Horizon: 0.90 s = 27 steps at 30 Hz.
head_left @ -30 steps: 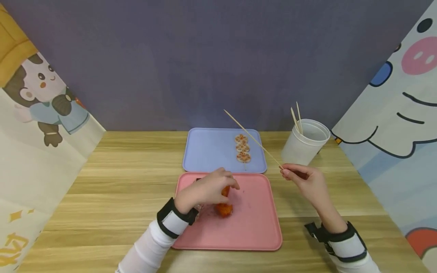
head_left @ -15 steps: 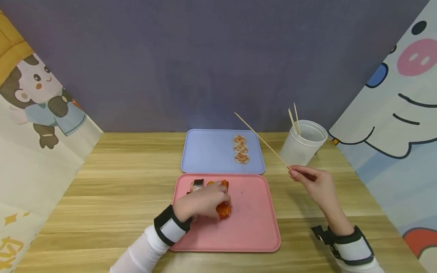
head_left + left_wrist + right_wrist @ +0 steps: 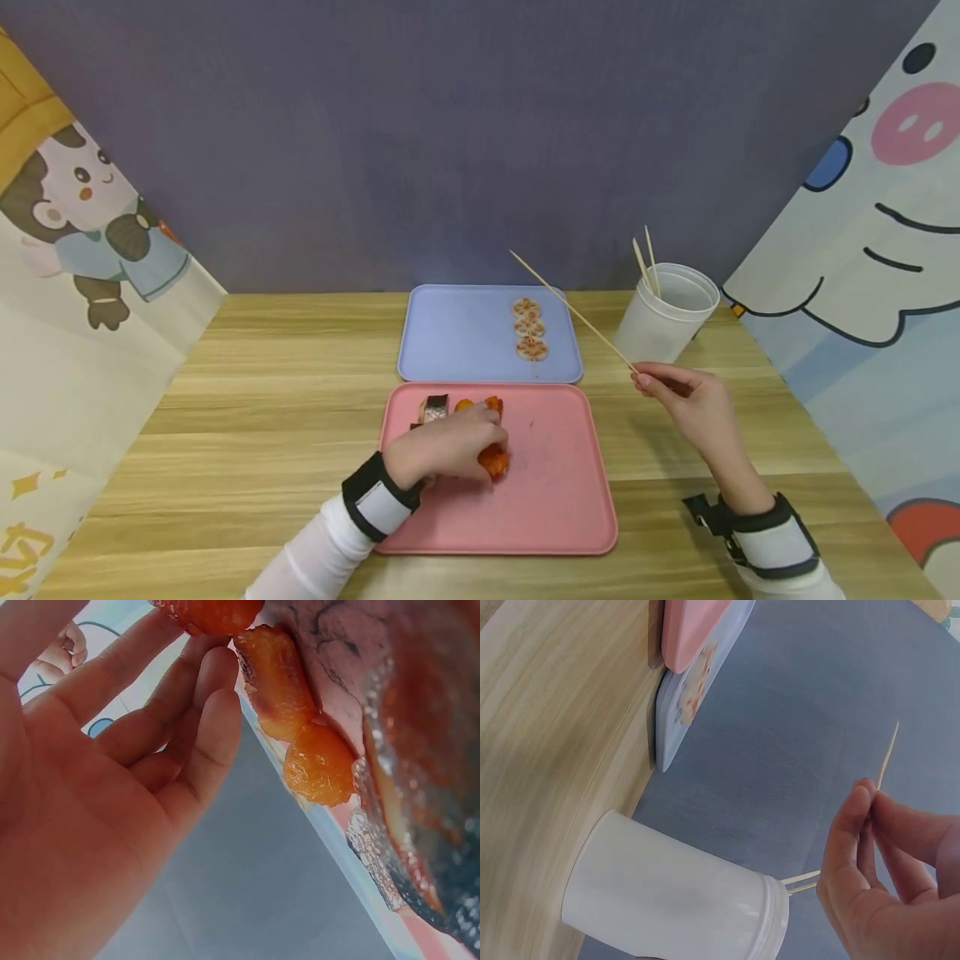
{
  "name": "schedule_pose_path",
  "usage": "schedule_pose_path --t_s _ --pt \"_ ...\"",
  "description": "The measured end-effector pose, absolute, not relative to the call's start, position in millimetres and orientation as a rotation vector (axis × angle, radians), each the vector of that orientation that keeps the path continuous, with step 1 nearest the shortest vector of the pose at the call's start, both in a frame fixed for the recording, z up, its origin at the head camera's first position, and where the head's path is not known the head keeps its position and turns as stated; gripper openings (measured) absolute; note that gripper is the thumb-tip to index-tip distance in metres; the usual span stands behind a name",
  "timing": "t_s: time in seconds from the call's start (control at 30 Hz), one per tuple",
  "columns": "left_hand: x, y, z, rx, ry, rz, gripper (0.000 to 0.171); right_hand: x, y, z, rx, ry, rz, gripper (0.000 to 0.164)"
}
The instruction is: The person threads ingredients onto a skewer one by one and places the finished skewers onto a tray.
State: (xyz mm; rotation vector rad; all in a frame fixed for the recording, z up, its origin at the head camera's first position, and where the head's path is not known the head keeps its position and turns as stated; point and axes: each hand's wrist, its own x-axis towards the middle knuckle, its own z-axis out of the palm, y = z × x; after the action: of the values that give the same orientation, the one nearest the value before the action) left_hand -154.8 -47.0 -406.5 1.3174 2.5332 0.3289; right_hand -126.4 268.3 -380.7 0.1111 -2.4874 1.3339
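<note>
Moved: down and inward comes the left hand (image 3: 447,446) compared with a second ago, spread fingers now drawn in; the right hand (image 3: 697,408) has drifted slightly right, away from the trays.
Dark-skinned pieces: they sit by the left edge of the pink tray (image 3: 555,504), towards its far corner, partly under the left hand (image 3: 447,446).
Left fingers: bent in round an orange piece (image 3: 493,463), only a small gap between thumb and fingertips; how firm the hold is, I cannot tell.
Orange piece: on the pink tray, left of its middle, well in from every edge, with yellow pieces (image 3: 276,686) just beyond.
Lotus slices (image 3: 529,327): three in a row along the right edge of the blue tray (image 3: 457,333).
Stick (image 3: 577,315): bare, slanting up and left over the blue tray's right edge.
Cup (image 3: 651,332): right of the blue tray, spare sticks (image 3: 643,267) leaning inside.
Right fingers: thumb and fingertips closed in a pinch on the stick's lower end.
Meaning: both hands now have something, but piece and stick are well apart, nothing threaded on this one.
</note>
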Motion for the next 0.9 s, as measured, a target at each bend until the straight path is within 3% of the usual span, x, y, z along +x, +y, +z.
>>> schedule_pose_path --t_s 0.5,0.9 --pt "-157.2 -45.7 -403.2 1.325 2.576 0.325 0.026 -128.7 269.1 -382.2 0.139 -2.477 1.333 0.021" --pt "-189.3 -76.0 -375.5 1.138 2.702 0.932 0.031 -141.8 260.6 -361.2 0.262 -2.443 1.291 0.019"
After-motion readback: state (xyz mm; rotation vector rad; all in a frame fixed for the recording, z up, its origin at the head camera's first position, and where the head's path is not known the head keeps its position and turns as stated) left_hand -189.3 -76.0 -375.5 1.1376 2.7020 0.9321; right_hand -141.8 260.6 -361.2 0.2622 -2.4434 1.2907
